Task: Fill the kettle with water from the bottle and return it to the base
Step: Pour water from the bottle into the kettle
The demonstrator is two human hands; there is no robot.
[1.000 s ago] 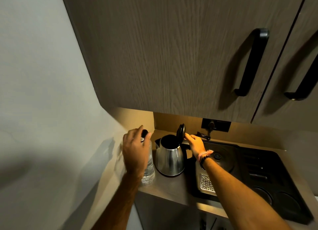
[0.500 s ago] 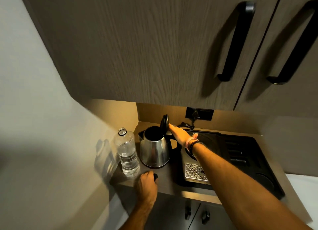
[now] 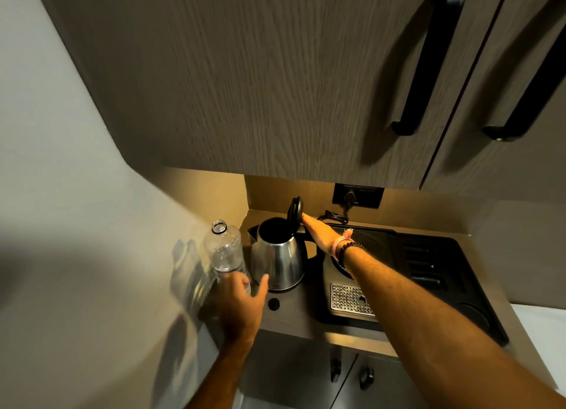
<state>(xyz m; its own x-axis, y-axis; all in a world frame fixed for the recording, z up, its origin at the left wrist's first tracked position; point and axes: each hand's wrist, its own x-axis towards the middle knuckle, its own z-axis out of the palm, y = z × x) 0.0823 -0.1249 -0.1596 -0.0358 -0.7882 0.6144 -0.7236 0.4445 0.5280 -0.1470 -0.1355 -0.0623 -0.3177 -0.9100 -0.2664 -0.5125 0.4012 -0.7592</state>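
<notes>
Left hand (image 3: 242, 301) fingers (image 3: 243, 281) half-curled, not yet gripping the bottle (image 3: 225, 252) just ahead; thin, crushable plastic, so grip mid-body. Right hand (image 3: 318, 234) fingers extended, propping the kettle (image 3: 277, 255) lid (image 3: 294, 209).

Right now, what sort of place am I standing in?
Probably a small kitchenette or hotel tea corner: a steel kettle on a narrow counter, a black tray with drip grate, and wall cabinets overhead.

Dark wood wall cabinets (image 3: 275, 81) overhang a warmly lit counter (image 3: 294, 320) beside a grey wall (image 3: 46, 133).
</notes>
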